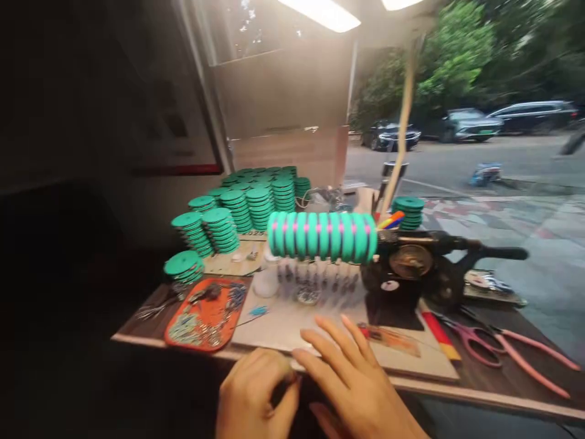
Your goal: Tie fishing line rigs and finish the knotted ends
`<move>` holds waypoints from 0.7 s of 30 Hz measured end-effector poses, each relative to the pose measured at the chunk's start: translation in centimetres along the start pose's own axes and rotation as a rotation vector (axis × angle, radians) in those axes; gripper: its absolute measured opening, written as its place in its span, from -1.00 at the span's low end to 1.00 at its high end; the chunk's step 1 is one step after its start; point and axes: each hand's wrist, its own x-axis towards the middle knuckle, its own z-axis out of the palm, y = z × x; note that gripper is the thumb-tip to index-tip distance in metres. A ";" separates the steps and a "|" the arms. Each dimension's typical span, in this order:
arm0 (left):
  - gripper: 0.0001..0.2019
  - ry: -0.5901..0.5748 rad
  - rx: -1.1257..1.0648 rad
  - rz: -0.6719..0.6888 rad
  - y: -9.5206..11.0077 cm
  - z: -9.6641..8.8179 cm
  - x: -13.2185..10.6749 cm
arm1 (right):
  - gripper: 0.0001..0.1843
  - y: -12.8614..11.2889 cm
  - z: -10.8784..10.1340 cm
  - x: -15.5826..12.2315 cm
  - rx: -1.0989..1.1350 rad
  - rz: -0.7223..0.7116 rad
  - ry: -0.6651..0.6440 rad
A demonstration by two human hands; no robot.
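Observation:
My left hand point(260, 390) is at the front edge of the table, its fingers curled and the thumb brought up to the index finger. What it pinches, if anything, I cannot make out. Beside it, my right hand point(351, 378) reaches over the board's front edge, fingers stretched out and apart, with nothing visible in them. Beyond both hands, a row of green spools point(322, 236) with pink marks sits side by side on the shaft of a black hand-crank machine point(409, 262). Small dark and silvery pieces point(320, 277) hang below the row, blurred.
Many stacked green spools point(258, 207) stand at the back left. An orange tray point(205, 314) of small metal parts lies left of the pale board point(292, 329). Pink-handled scissors point(479, 344) and pink-handled pliers point(539, 360) lie at the right. A wooden pole point(404, 122) rises behind the machine.

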 end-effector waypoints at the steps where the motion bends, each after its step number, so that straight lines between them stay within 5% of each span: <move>1: -0.88 0.018 0.024 -0.025 -0.2 -0.2 -0.3 | -0.68 -0.6 0.7 0.4 0.032 0.002 -0.022; 8: -0.86 0.084 0.031 -0.081 -0.8 -0.6 -2.3 | -0.87 -1.5 1.5 0.7 0.190 0.075 -0.088; 21: -0.83 0.047 0.105 -0.038 -1.1 -0.2 -2.1 | -0.81 -2.1 1.9 1.1 0.181 0.092 -0.169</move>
